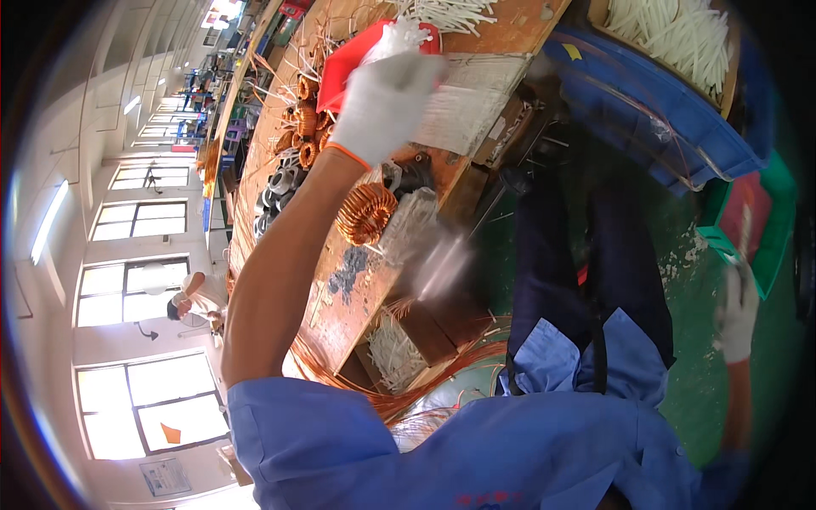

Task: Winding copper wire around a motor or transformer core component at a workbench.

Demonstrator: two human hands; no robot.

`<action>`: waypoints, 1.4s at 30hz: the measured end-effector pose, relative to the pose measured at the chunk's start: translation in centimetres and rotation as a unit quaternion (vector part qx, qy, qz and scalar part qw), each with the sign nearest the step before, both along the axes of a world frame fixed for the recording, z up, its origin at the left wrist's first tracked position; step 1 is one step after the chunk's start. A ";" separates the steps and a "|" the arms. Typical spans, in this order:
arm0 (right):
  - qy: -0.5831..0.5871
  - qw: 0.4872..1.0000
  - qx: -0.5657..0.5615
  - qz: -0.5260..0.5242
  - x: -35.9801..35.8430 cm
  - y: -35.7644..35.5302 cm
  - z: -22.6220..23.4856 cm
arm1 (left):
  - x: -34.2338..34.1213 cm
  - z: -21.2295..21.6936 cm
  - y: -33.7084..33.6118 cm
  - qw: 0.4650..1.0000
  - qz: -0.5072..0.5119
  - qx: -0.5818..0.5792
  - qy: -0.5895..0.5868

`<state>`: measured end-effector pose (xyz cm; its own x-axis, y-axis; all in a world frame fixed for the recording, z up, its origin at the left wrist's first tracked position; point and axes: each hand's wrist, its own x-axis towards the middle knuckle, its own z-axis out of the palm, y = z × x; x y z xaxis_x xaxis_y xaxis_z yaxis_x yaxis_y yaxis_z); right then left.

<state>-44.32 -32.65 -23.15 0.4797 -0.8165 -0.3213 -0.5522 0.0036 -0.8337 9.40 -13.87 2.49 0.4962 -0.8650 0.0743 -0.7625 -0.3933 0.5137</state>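
My left hand (pixel 387 102), in a white glove with an orange cuff, is over a red plastic bin (pixel 333 75) on the wooden bench. White plastic tubes (pixel 396 39) show just beyond its knuckles. The fingers are curled, and what they hold is hidden. Out to the right, my gloved right hand (pixel 736 319) is beside a green bin (pixel 775 242) with a reddish inside. A pale streak (pixel 746 229) rises from its fingers, which are smeared by motion. Beneath my left forearm, a copper-wound ring coil (pixel 365 212) lies on the bench.
Several smaller copper coils (pixel 306 119) and dark rings (pixel 276 189) lie along the bench (pixel 518 21). A blue crate (pixel 654 110) and a box of white tubes (pixel 671 38) stand at the far right. Copper wires (pixel 399 404) hang by the bench edge. Another person (pixel 200 297) is at far left.
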 end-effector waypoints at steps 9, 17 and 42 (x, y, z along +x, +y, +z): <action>-0.194 0.650 0.706 0.204 34.8 21.8 21.4 | 5.3 -3.8 13.0 0.879 0.392 -0.211 0.172; -0.014 0.888 0.076 0.453 11.8 14.9 9.0 | 3.4 -0.6 9.2 0.968 0.121 0.029 -0.218; -0.274 0.834 0.428 0.216 29.7 15.2 4.7 | -4.0 -1.1 9.0 0.858 -0.030 0.209 -0.468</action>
<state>-14.59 -17.41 -18.45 0.9364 -0.1133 -0.3322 -0.1923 0.6260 -0.7558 5.39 -4.84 1.43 0.3416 -0.9353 0.0927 -0.7896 -0.3391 -0.5114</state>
